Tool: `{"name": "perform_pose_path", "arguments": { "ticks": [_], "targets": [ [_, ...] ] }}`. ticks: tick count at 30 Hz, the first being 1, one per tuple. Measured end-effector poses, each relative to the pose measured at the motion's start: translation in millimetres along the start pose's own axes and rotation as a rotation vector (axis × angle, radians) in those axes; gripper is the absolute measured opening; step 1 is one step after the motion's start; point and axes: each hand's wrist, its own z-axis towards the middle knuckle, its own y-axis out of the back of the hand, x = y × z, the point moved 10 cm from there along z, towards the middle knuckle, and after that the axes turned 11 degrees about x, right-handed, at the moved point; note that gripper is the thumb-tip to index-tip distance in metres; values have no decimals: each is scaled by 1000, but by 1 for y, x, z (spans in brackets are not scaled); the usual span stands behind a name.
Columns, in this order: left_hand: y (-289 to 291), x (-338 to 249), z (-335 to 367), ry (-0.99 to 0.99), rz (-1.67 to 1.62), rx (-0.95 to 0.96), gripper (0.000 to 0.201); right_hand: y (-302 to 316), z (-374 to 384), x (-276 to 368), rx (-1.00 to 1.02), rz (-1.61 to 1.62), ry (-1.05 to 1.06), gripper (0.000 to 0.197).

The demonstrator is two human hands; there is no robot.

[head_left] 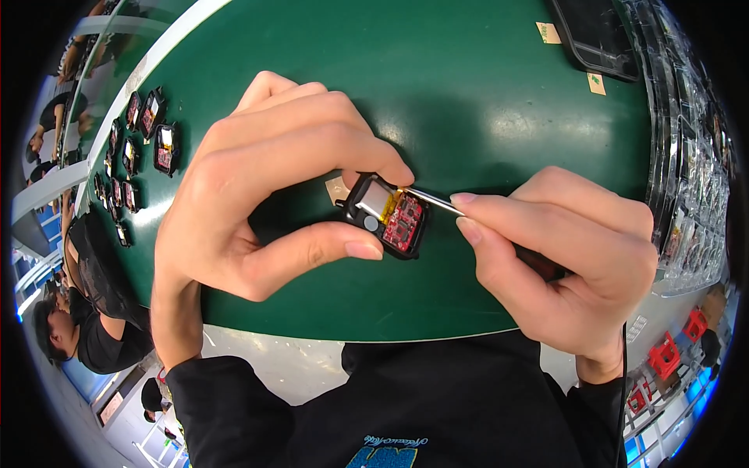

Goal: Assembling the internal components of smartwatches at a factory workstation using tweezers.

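Observation:
My left hand (265, 179) grips a small open black plastic housing (416, 248) between thumb and fingers, above the green table. Inside it lie a red circuit board (406, 223), a silver battery cell (373, 198) edged with yellow tape, and a round grey disc (370, 224). Thumb and index finger of my right hand (569, 257) pinch a thin pointed metal tool (437, 201). Its tip reaches the housing's upper edge, near the yellow tape and my left index fingertip. Whether the tip touches a part I cannot tell.
Several similar open housings (165, 148) stand at the table's left edge. Stacked clear plastic trays (690, 226) line the right side. A black tray (597, 39) lies at the far right, near small paper labels (548, 33). Another person (101, 335) sits at the left.

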Motion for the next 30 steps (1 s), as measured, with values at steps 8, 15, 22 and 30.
{"name": "perform_pose_path", "arguments": {
  "ticks": [8, 15, 22, 30],
  "targets": [
    [-1, 0, 1, -6, 6, -16, 59, 0, -2, -2, -30, 13, 11, 24],
    [-1, -4, -3, -13, 25, -19, 56, 1, -4, -2, -43, 40, 13, 24],
    [0, -3, 1, -20, 2, -27, 53, 4, -7, 0, -35, 11, 4, 24],
    [5, -15, 3, 13, 95, -50, 59, 24, -30, 5, -115, 66, -31, 20]
  ]
}}
